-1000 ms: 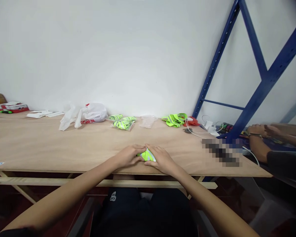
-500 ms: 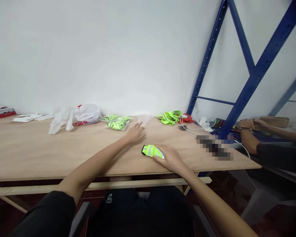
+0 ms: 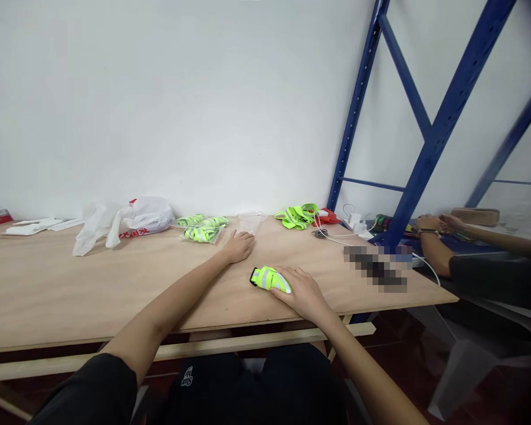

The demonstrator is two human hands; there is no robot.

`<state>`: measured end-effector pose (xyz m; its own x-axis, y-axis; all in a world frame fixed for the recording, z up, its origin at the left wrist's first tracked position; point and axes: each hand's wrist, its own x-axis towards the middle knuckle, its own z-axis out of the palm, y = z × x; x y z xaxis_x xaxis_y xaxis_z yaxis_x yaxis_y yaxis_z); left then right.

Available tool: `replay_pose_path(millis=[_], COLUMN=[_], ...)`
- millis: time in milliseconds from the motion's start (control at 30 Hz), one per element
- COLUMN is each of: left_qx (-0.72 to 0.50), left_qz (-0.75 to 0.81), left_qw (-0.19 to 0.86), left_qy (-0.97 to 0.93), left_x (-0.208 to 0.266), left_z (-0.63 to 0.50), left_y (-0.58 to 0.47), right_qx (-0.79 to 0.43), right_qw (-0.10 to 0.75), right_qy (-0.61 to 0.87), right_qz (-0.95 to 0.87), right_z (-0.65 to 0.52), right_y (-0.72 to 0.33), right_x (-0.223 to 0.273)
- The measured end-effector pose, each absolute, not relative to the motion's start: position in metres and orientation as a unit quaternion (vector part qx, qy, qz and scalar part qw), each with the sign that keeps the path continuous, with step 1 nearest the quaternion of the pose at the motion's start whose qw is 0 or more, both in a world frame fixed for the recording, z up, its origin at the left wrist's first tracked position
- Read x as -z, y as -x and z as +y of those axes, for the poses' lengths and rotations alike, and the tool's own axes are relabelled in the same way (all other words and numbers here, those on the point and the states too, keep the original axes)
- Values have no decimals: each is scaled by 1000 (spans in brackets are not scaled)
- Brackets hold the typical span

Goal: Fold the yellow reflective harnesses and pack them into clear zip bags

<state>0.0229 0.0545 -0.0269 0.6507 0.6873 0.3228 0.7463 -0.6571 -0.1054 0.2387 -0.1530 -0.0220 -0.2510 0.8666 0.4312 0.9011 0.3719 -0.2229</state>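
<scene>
My right hand is wrapped over a folded neon-yellow reflective strap lying on the table. Grey stripes run across the strap, and a black buckle shows at its left end. Farther back, my left hand lies low over the tabletop, its fingers at the near edge of a clear plastic bag; no firm grip shows. Just left of that hand are bagged neon straps. A loose neon strap lies in a heap at the back right.
White plastic bags and white papers lie along the back left of the wooden table. A blue metal frame rises at the right, near white cables and a pixelated dark object. Beyond it, another person's arms are over a neighbouring table.
My left hand has come down to the near edge of the clear bag, its fingers closer together. My right hand stays on the folded strap. The view has shifted slightly.
</scene>
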Motion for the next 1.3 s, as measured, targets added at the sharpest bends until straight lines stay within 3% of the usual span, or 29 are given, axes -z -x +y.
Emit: replay_pose_path(millis=[300,700,833,1300], left_qx=[171,183,196,263], left_qz=[-455,-187,-162,-98], left_qw=[149,185,197,37], left_qy=[861,947,947,959], left_x=[28,20,15,8], left_z=[81,14,3,-13], left_y=[-9,-4,-9,-9], right_qx=[37,-9,-26,16], right_qw=[254,271,270,276], right_qy=[552,495,518,548], right_qz=[-793,-825,-811,-790], right_z=[-154,-153,-155,-153], right_y=[-241,-255,-255,-255], right_x=[24,21,20,29])
